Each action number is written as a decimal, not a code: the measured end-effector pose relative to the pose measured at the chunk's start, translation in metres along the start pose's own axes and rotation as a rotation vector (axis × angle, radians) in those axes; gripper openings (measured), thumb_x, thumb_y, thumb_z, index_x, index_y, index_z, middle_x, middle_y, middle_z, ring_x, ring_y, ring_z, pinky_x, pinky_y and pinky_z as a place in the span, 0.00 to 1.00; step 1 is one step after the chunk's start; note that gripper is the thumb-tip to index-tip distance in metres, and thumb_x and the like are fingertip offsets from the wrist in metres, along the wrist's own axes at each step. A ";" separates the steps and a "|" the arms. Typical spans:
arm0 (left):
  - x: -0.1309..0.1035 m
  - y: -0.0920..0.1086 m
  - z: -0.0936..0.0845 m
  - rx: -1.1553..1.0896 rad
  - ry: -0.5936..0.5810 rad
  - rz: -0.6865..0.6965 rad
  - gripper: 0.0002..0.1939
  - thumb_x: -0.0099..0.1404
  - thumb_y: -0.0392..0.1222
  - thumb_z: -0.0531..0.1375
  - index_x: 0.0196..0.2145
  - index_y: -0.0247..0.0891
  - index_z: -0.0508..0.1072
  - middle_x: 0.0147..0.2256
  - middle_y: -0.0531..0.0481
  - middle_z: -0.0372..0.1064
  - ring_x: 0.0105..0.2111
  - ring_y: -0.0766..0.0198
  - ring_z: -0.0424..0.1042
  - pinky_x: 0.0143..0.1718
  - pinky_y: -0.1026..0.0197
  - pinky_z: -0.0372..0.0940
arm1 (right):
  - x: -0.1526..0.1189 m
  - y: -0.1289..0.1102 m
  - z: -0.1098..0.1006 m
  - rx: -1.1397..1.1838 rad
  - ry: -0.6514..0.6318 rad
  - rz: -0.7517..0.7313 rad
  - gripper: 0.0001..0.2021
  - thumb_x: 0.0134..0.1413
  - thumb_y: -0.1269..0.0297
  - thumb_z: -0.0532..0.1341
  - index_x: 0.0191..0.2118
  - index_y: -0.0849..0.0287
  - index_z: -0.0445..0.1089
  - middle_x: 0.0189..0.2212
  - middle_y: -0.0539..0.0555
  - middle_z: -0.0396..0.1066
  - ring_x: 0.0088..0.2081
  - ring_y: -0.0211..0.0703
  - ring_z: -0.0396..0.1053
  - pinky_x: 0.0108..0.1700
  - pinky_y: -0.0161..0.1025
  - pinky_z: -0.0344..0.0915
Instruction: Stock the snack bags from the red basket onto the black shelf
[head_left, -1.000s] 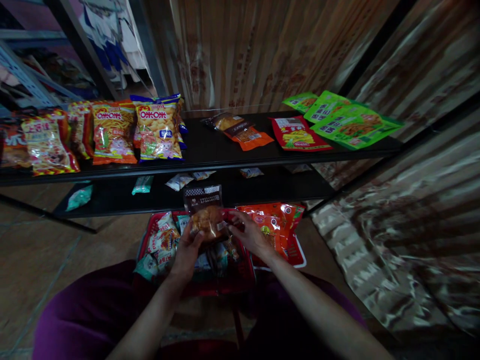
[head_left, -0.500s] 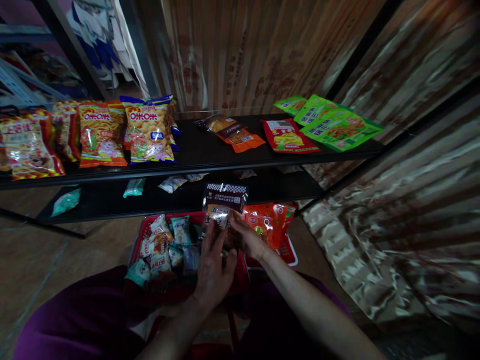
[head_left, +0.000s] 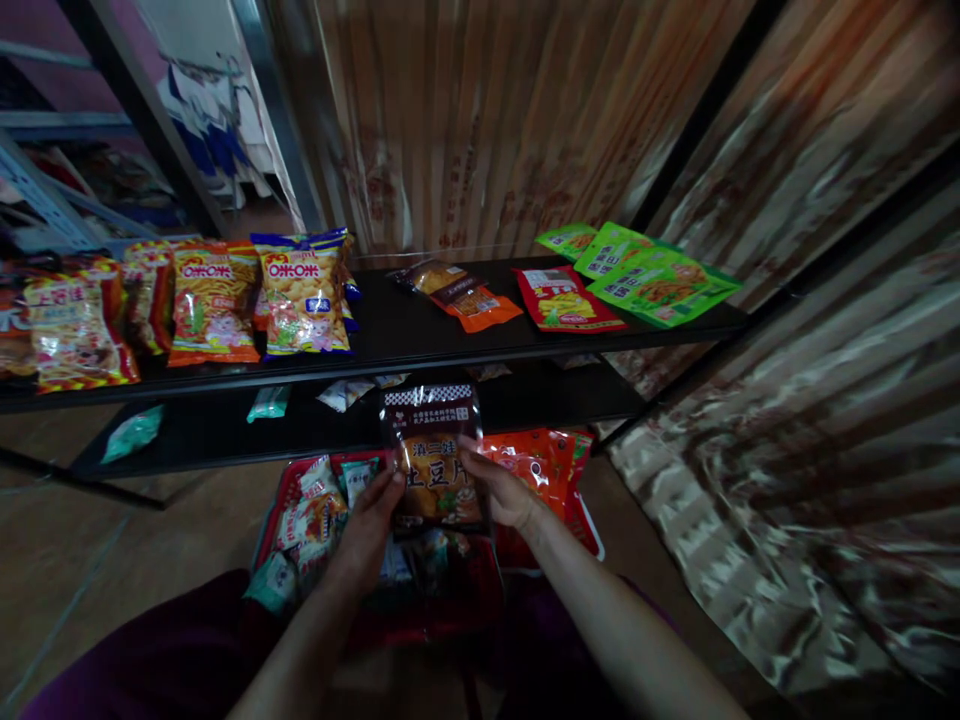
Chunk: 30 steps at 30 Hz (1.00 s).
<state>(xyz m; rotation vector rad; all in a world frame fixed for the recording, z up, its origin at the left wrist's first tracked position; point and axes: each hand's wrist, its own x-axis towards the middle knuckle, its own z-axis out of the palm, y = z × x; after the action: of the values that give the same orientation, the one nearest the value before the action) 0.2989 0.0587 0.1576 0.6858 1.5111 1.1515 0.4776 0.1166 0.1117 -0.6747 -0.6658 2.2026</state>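
A dark brown snack bag [head_left: 436, 450] with a clear window and a checkered top edge is held upright between my two hands. My left hand [head_left: 370, 515] grips its left side, thumb on the front. On the right edge my right hand [head_left: 501, 488] pinches it, thumb also in front. Below the bag is a red basket [head_left: 480, 625] with several small snack packets [head_left: 307, 530] in it. Orange-red snack bags [head_left: 529, 460] lie in a second red basket [head_left: 598, 545] with a pale rim, just behind my right hand.
A black shelf [head_left: 420, 350] crosses ahead, with upright puffed-snack bags [head_left: 304, 295] at left. A brown-and-orange bag [head_left: 461, 293], a red bag [head_left: 566, 300] and green bags [head_left: 660, 285] lie toward the right. Small packets [head_left: 133, 433] rest on the lower shelf [head_left: 217, 432].
The brown bag has come lower and slightly left, its printed front now largely uncovered. My left hand has moved from across its front to its left edge. The view has tilted up a little.
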 end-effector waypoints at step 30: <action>0.039 0.053 0.002 -0.126 -0.128 0.166 0.25 0.45 0.55 0.66 0.39 0.37 0.77 0.42 0.43 0.75 0.46 0.50 0.71 0.48 0.51 0.66 | -0.008 -0.049 0.048 -0.419 0.097 -0.284 0.24 0.51 0.55 0.63 0.54 0.52 0.63 0.45 0.55 0.71 0.44 0.43 0.71 0.46 0.43 0.66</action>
<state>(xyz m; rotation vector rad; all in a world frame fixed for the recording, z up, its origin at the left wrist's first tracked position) 0.2827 0.1136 0.1906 0.7942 1.2811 1.2907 0.4753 0.1278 0.1795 -0.8315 -1.1151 1.7724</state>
